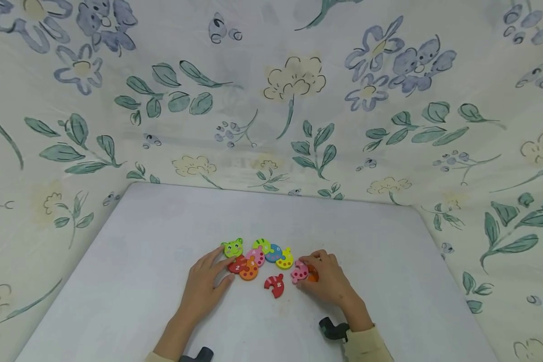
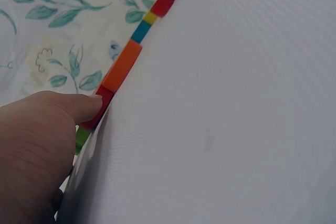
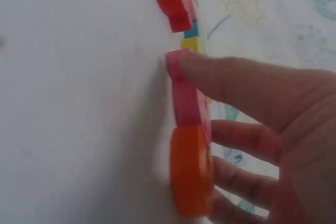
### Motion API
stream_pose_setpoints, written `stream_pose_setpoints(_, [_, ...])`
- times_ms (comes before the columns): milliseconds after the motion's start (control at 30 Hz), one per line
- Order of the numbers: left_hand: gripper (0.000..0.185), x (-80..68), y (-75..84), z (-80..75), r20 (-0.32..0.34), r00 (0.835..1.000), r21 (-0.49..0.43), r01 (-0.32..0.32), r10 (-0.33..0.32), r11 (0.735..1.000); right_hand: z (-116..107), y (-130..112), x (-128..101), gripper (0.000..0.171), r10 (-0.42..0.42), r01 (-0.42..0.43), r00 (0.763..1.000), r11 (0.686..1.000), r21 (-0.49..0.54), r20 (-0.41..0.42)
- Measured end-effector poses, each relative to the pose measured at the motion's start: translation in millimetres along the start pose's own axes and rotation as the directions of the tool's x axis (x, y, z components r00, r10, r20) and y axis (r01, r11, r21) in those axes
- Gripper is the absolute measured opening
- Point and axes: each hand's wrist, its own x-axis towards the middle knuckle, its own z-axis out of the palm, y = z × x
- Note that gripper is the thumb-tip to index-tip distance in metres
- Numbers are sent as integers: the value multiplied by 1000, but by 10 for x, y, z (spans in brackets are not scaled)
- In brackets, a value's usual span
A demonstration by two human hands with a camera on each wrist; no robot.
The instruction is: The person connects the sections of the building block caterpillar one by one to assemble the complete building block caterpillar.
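Observation:
A caterpillar number puzzle lies on the white table, its pieces joined in a curve. My left hand (image 1: pixel 203 286) is at its left end, fingertips at the green face piece (image 1: pixel 233 248) and the red "2" piece (image 1: pixel 237 265). In the left wrist view, the thumb (image 2: pixel 86 108) touches the red piece's edge. After these come an orange "3" piece (image 1: pixel 249 270), a pink piece (image 1: pixel 256 257), and green, blue and yellow (image 1: pixel 285 259) ones. My right hand (image 1: pixel 326 276) pinches a loose pink piece (image 1: pixel 299 272) between thumb and fingers. An orange piece (image 3: pixel 190 171) sits under the palm, partly hidden.
A loose red piece (image 1: pixel 275 285) lies between the hands, below the joined row. Floral cloth (image 1: pixel 294 146) stands behind the table (image 1: pixel 131 281) and along both sides. Dark wrist cameras (image 1: pixel 334 329) sit at the sleeves.

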Motion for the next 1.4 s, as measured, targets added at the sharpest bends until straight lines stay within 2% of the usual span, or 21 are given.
stream_pose_setpoints(200, [47, -1, 0, 19, 13, 1000, -3, 4, -4, 1000, -12, -27, 38, 60, 8, -8, 999, 1000, 0, 37])
stream_pose_setpoints(1033, [47, 5, 24, -17, 5, 1000, 3, 10, -10, 1000, 32, -25, 57, 61, 5, -5, 1000, 1000, -1, -3])
stream_pose_setpoints(1400, [47, 7, 15, -9, 7, 1000, 11, 3, -3, 1000, 0, -24, 70, 62, 7, -7, 999, 1000, 15, 33])
